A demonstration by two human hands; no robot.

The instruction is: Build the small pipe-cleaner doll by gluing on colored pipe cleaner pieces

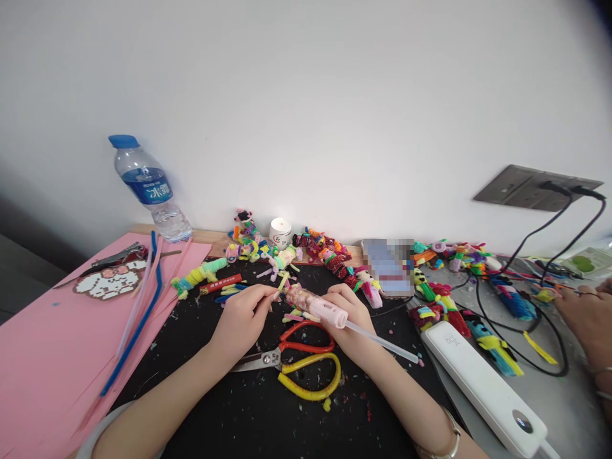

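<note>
Head camera shows the right hand [352, 317] gripping the pink glue gun [316, 306]; its long axis slants forward-left, front end just beside the left hand [246, 317], which is closed in a pinch, on what I cannot tell.

passage over near black mat [224, 421], scissors [276, 359] beyond, power bank [482, 386] blocking right

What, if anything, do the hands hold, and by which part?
The right hand holds a pink glue gun, the gripped part hidden. Whether the left hand, near the gun's front, holds anything cannot be told.
</note>
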